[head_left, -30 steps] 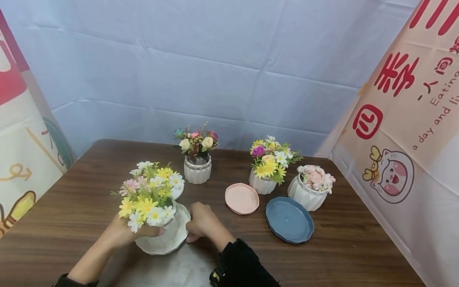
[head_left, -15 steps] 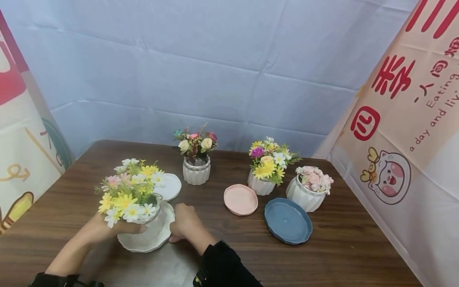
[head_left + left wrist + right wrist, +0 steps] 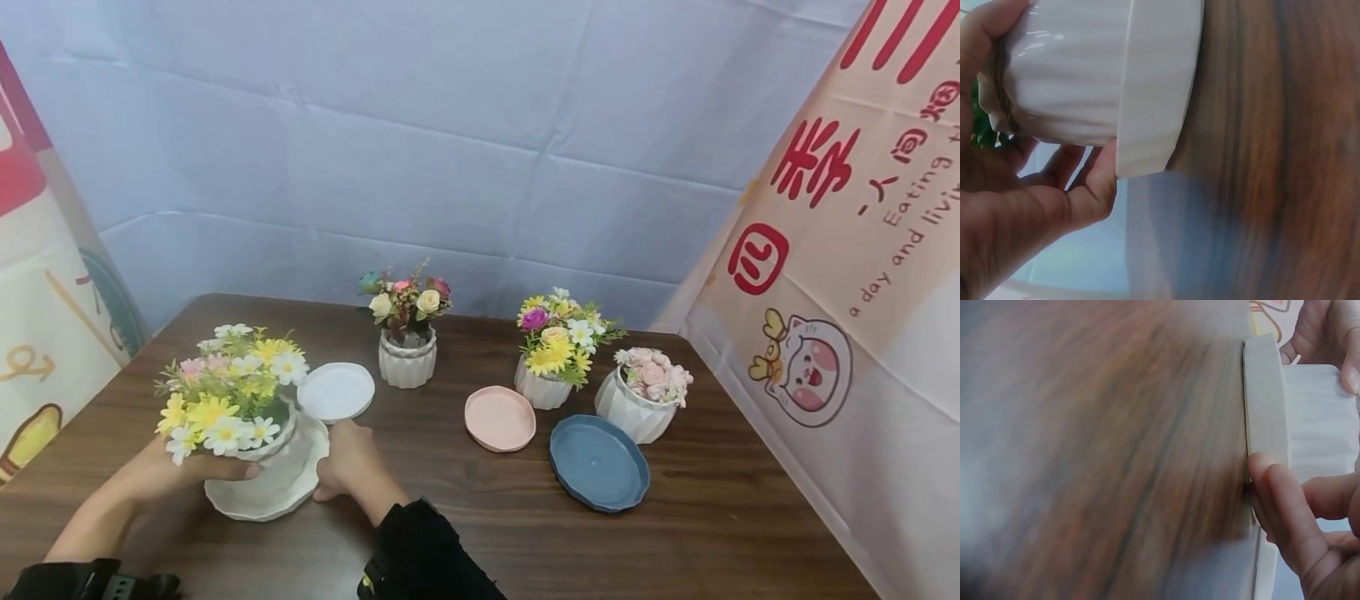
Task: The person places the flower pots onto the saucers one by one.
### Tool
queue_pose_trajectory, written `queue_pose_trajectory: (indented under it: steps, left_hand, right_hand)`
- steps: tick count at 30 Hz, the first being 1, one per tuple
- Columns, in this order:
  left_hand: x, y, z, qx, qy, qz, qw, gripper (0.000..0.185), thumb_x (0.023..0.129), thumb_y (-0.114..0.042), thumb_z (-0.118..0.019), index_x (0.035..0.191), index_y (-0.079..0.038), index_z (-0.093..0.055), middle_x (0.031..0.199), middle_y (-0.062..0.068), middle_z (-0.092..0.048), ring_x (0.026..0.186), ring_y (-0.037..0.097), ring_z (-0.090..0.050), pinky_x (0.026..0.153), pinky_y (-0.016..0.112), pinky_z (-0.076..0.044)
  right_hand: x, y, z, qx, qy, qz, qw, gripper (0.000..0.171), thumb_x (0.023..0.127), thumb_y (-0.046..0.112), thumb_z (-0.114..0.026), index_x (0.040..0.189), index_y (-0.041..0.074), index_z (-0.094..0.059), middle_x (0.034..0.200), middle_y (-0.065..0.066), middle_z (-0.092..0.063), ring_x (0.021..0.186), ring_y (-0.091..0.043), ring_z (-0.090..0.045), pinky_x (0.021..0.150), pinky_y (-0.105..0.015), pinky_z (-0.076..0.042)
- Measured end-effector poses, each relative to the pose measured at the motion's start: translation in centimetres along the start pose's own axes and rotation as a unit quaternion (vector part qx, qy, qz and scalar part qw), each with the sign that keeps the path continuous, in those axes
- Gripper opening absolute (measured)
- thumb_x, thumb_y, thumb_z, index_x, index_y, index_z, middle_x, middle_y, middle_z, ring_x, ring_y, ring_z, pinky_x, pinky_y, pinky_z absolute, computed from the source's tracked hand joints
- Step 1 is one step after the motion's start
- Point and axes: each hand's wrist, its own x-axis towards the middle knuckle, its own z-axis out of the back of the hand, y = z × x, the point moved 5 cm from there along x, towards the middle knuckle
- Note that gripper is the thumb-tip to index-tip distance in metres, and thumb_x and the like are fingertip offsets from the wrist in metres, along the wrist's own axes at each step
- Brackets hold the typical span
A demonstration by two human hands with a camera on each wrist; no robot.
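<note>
At the near left of the table (image 3: 480, 542), the scalloped saucer (image 3: 255, 500) already bears the flower pot (image 3: 282, 435); three other pots (image 3: 407, 365), saucerless, seem undone. My left hand (image 3: 161, 473) grips the pot; my right hand (image 3: 348, 462) pinches the saucer's rim.

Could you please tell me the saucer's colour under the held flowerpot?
The saucer is off-white, clearest in the head view.

Potted flowers (image 3: 228, 392) on saucer (image 3: 258, 502) at left, plate (image 3: 337, 390) behind, rightward

Our left hand (image 3: 176, 471) low at left, thumb outstretched, fingers curled, our right hand (image 3: 350, 467) near it, fingers bent, forearms (image 3: 90, 527) slanting inward
</note>
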Motion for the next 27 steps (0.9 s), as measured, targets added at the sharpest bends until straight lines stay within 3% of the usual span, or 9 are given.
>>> queue_pose_trajectory:
  steps: [4,10,16,18,20,23,25,27]
  left_hand:
    - [0.0,0.4,0.8,0.007,-0.006,0.004,0.9999,0.085,0.074,-0.013,-0.078,0.142,-0.009,-0.027,0.132,0.007,-0.040,0.108,-0.002,-0.044,0.081,0.017,-0.039]
    - [0.2,1.0,1.7,0.016,-0.012,-0.005,0.9998,0.082,0.075,-0.012,-0.077,0.141,-0.009,-0.029,0.130,0.002,-0.042,0.108,-0.003,-0.042,0.080,0.016,-0.038]
    - [0.3,1.8,2.6,0.016,-0.007,0.017,0.9997,0.084,0.076,-0.014,-0.076,0.143,-0.007,-0.025,0.135,0.009,-0.038,0.109,-0.005,-0.040,0.081,0.015,-0.037]
    - [0.5,1.9,2.7,0.021,-0.007,0.021,0.9995,0.085,0.076,-0.015,-0.077,0.143,-0.006,-0.025,0.136,0.011,-0.037,0.109,-0.004,-0.039,0.081,0.016,-0.038]
    - [0.7,2.0,2.9,0.021,-0.007,0.028,0.9994,0.086,0.076,-0.015,-0.077,0.143,-0.005,-0.024,0.137,0.013,-0.036,0.113,0.004,-0.040,0.087,0.024,-0.038]
    - [0.9,2.4,3.3,0.004,-0.004,0.048,0.9988,0.091,0.077,-0.016,-0.076,0.145,-0.004,-0.018,0.141,0.018,-0.029,0.124,0.025,-0.033,0.097,0.047,-0.032]
    - [1.0,2.6,3.6,-0.013,0.001,0.057,0.9983,0.094,0.077,-0.016,-0.076,0.146,-0.004,-0.014,0.144,0.020,-0.025,0.127,0.037,-0.025,0.096,0.061,-0.025]
    - [1.1,2.8,3.8,-0.028,0.005,0.066,0.9974,0.095,0.077,-0.015,-0.075,0.147,-0.002,-0.011,0.145,0.022,-0.021,0.128,0.043,-0.020,0.095,0.066,-0.021]
  right_hand:
    - [0.4,0.6,-0.3,-0.004,-0.016,0.003,1.000,0.030,0.062,0.007,-0.080,0.088,0.007,-0.067,0.082,-0.004,-0.064,0.083,-0.013,-0.060,0.070,-0.017,-0.047]
    - [0.9,1.2,-0.7,0.022,-0.038,0.004,0.999,0.033,0.062,0.006,-0.080,0.092,0.005,-0.068,0.087,-0.007,-0.064,0.084,-0.014,-0.060,0.069,-0.017,-0.048]
    - [1.5,1.7,-1.2,0.043,-0.053,0.024,0.997,0.018,0.060,0.006,-0.082,0.065,0.009,-0.065,0.062,-0.001,-0.058,0.074,-0.014,-0.060,0.067,-0.014,-0.047]
    - [1.8,1.7,-1.2,0.054,-0.054,0.022,0.997,0.017,0.060,0.005,-0.082,0.064,0.010,-0.065,0.057,0.001,-0.055,0.072,-0.015,-0.060,0.066,-0.013,-0.047]
    - [1.9,1.8,-1.3,0.076,-0.052,0.014,0.996,0.016,0.061,0.003,-0.081,0.069,0.009,-0.068,0.058,0.000,-0.055,0.073,-0.017,-0.060,0.063,-0.014,-0.047]
    - [2.1,1.8,-1.4,0.119,-0.051,-0.004,0.992,0.020,0.064,-0.002,-0.076,0.082,0.006,-0.071,0.067,-0.005,-0.059,0.071,-0.017,-0.061,0.057,-0.016,-0.049]
    - [2.1,1.9,-1.6,0.154,-0.050,-0.016,0.987,0.025,0.066,-0.005,-0.072,0.088,0.005,-0.071,0.076,-0.010,-0.060,0.067,-0.017,-0.061,0.050,-0.018,-0.049]
    - [2.2,2.0,-1.7,0.184,-0.050,-0.022,0.981,0.025,0.068,-0.007,-0.068,0.091,0.002,-0.071,0.080,-0.013,-0.060,0.062,-0.016,-0.061,0.045,-0.019,-0.048]
